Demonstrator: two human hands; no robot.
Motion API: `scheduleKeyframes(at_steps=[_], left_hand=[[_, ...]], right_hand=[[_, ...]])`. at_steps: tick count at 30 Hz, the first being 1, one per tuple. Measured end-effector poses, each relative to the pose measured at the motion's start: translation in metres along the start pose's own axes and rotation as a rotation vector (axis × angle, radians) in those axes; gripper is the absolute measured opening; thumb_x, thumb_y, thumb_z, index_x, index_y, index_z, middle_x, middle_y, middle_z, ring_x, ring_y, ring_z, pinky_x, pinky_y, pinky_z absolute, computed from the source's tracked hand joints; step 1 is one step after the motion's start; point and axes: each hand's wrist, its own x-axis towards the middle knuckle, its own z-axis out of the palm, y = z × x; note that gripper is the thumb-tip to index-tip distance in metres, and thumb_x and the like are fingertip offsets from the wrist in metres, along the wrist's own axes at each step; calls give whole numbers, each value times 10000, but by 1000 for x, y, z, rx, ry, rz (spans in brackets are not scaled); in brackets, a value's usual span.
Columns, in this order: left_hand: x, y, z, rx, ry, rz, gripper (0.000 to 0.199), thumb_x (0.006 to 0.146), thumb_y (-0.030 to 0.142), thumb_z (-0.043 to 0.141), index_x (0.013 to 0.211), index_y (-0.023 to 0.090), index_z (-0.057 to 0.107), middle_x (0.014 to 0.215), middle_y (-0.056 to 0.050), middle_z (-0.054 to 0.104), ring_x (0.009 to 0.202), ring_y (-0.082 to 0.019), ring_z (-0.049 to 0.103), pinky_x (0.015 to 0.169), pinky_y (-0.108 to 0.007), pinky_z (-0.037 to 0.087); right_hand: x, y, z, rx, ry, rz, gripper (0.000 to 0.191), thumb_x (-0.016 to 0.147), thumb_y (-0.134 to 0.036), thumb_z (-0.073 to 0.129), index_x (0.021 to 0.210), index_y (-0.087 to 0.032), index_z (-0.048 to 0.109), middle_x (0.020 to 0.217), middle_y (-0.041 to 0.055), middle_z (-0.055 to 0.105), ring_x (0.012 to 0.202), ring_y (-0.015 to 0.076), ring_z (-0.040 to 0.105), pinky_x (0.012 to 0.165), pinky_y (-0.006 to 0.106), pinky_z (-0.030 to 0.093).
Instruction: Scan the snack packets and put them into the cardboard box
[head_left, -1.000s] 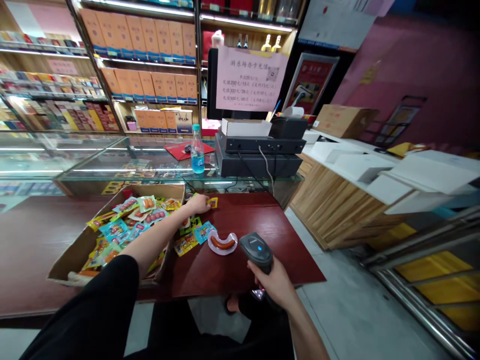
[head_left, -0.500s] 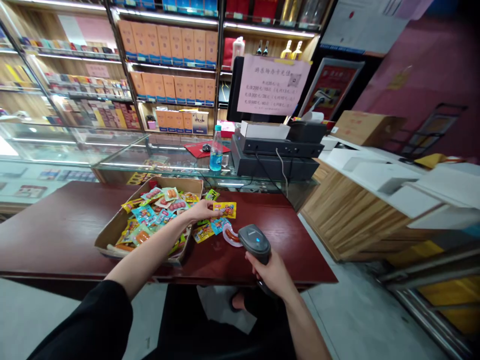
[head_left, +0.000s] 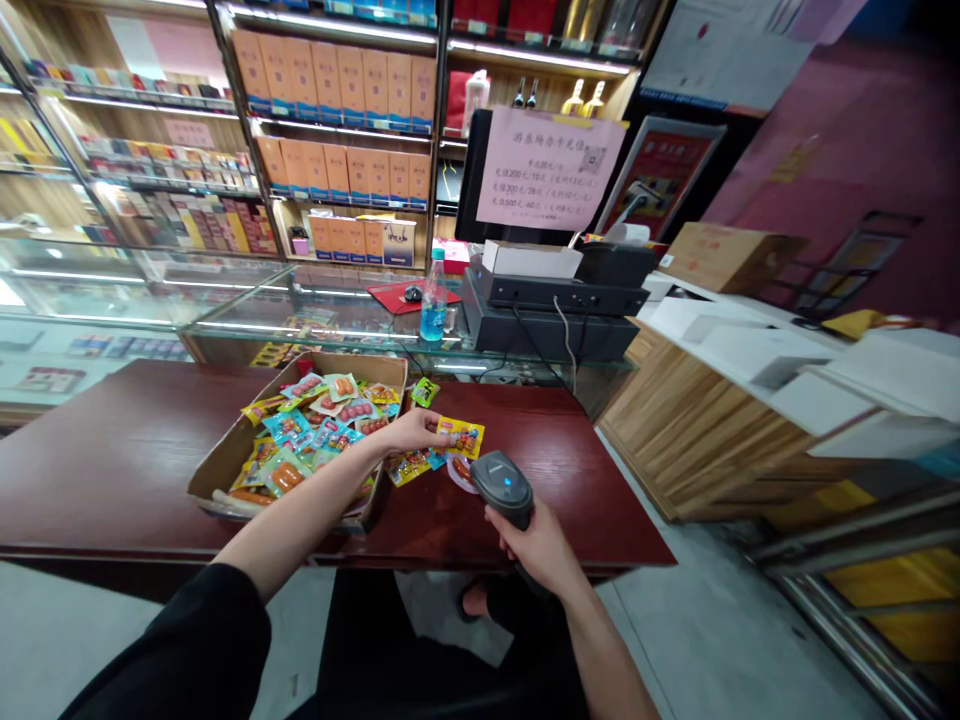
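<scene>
My left hand (head_left: 418, 430) pinches a yellow snack packet (head_left: 461, 438) by its left end, above the dark red table. My right hand (head_left: 541, 545) is wrapped round the handle of a dark grey barcode scanner (head_left: 501, 485), whose head lies just below and right of the packet. Under them, a round clear pack with a red sausage (head_left: 459, 472) rests on the table, partly hidden by the scanner. More packets (head_left: 409, 467) lie beneath my left hand, and a green packet (head_left: 424, 391) sits behind it. To the left, a cardboard box (head_left: 202, 478) holds several colourful snack packets.
Behind the table (head_left: 97, 440) stands a glass counter (head_left: 330, 310) with a blue drink bottle (head_left: 433, 300), a mouse (head_left: 413, 294) and a monitor bearing a pink sign (head_left: 551, 170). A wooden cabinet (head_left: 682, 430) is at the right.
My left hand has moved slightly right and toward me with the yellow packet, bringing it nearer the scanner. The scanner in my right hand has shifted a little left.
</scene>
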Motion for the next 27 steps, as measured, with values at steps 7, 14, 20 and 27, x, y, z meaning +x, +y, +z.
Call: scheduleKeyframes(at_steps=[7,14,20,27], left_hand=[[-1,3,1,2,-15,15,478,605,493,800,852,102,678,804,-50,716,679,-125,623,577,-202,456],[-2,6,3,1,-17,24,445,588,451,818,825,106,666,757,-30,698,641,-110,599,550,-189,428],[-5,7,5,54,-30,108,443,653,467,770,893,101,698,804,-37,704,657,-108,595,578,-190,430],[-6,8,3,194,8,152,438,689,478,730,927,110,709,800,-32,698,641,-107,579,569,-187,423]], right_hand=[[0,8,9,-39,-31,8,313,804,-436,635,982,-181,603,511,-25,597,405,148,566,403,228,428],[0,11,10,-61,-33,34,320,805,-437,628,985,-173,603,513,-24,598,392,135,551,395,217,418],[-1,4,13,-40,5,39,370,807,-473,620,1002,-160,590,509,-23,591,391,138,540,383,223,420],[-2,-10,14,-45,5,-14,357,796,-487,635,966,-174,619,543,2,619,423,157,575,395,236,432]])
